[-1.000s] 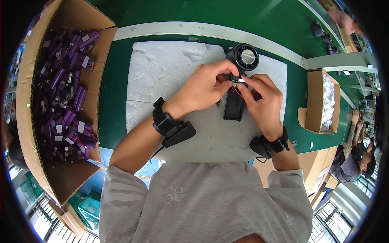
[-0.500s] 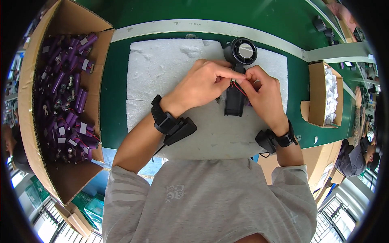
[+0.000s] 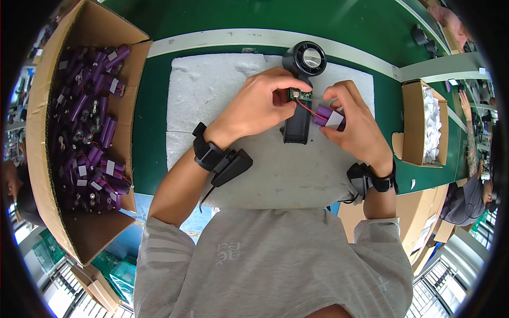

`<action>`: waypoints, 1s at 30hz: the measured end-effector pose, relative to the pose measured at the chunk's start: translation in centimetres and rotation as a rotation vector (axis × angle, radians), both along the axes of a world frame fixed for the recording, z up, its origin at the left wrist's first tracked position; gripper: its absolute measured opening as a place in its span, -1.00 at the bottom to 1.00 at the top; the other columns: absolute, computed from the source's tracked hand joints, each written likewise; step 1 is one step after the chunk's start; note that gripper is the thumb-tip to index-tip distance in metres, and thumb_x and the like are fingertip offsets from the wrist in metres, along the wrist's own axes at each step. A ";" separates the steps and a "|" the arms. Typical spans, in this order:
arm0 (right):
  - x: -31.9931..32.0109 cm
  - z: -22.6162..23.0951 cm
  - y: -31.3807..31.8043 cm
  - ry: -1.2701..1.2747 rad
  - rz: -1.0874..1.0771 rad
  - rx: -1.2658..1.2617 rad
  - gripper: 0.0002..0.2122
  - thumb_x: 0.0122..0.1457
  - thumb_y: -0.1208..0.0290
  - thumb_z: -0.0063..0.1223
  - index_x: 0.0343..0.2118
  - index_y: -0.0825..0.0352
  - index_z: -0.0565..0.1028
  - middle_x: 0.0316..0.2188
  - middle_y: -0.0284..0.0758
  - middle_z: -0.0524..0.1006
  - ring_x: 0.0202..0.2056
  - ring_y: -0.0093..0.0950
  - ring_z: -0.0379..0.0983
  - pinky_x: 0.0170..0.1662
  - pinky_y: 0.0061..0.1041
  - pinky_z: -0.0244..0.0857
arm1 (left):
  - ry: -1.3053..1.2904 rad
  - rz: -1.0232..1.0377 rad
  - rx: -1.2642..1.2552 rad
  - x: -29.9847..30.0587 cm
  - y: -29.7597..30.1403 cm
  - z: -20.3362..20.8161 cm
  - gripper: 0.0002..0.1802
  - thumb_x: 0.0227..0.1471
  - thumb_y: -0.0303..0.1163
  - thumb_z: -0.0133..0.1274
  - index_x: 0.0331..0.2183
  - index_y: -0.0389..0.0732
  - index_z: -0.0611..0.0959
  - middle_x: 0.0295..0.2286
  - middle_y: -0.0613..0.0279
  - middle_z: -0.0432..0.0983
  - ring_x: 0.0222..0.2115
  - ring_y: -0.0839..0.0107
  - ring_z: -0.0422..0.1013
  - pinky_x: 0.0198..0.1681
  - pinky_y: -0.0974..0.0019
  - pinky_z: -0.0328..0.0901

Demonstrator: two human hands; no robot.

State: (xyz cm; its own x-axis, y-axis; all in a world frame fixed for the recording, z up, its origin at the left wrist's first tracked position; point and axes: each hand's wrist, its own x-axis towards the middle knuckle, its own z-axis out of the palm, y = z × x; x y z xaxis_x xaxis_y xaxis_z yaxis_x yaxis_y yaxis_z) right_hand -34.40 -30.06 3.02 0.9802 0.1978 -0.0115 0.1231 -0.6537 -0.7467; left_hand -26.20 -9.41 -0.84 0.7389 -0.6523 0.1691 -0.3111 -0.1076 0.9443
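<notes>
A black handheld fan (image 3: 296, 128) lies on the foam pad with its round head away from me and its hollow handle open toward me. My left hand (image 3: 253, 106) pinches the fan around its neck, thumb and fingers either side of a small green circuit board (image 3: 304, 96). In my right hand (image 3: 363, 130) is a purple battery (image 3: 324, 113) with a white sticker, held just right of the handle. Red wire (image 3: 309, 108) runs from the board to the battery. The left hand's lower fingers are hidden.
A white foam pad (image 3: 204, 79) covers the middle of the green table (image 3: 148, 132). At left stands a cardboard box (image 3: 139, 90) of purple batteries; at right, a smaller carton (image 3: 412, 124) holds white pieces. Other people are at work at the far right and left edges.
My right hand has moved away from the circuit board, and the purple battery now shows in its fingers. The fan has shifted slightly left. My left hand now grips around the fan's neck.
</notes>
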 end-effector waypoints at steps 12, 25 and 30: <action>-0.7 0.3 -0.2 -0.289 -0.019 -0.297 -0.85 -0.14 0.65 0.24 -0.44 0.43 0.56 -0.29 -0.24 0.58 -0.32 -0.29 0.49 -0.28 -0.44 0.42 | 0.110 0.096 0.043 -0.6 -0.5 0.4 -0.66 -0.23 -0.64 0.04 -0.30 -0.19 0.66 -0.39 0.23 0.49 -0.55 0.45 0.40 -0.43 0.40 0.33; -1.0 0.0 0.7 -0.343 -0.045 -0.476 -0.92 -0.15 0.64 0.19 -0.51 0.44 0.56 -0.33 -0.15 0.61 -0.42 -0.25 0.54 -0.38 -0.42 0.44 | 0.093 0.148 0.000 -0.7 -0.8 -0.2 -0.68 -0.23 -0.65 0.02 -0.33 -0.19 0.67 -0.41 0.20 0.52 -0.54 0.42 0.42 -0.44 0.38 0.33; -1.0 0.5 0.5 -0.266 -0.076 -0.405 -0.92 -0.13 0.64 0.19 -0.50 0.45 0.56 -0.32 -0.15 0.61 -0.43 -0.24 0.54 -0.38 -0.43 0.44 | 0.081 0.151 -0.002 -0.7 -0.8 -0.4 -0.67 -0.23 -0.65 0.02 -0.33 -0.19 0.68 -0.41 0.20 0.53 -0.54 0.42 0.42 -0.43 0.38 0.33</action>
State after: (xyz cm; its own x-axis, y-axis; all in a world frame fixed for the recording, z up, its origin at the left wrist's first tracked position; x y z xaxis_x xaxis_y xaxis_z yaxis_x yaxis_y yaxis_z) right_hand -35.35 -29.56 3.49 0.9710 0.1573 0.1803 0.2162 -0.8994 -0.3799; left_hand -26.91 -10.21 -1.20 0.8397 -0.5326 0.1059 -0.2141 -0.1454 0.9659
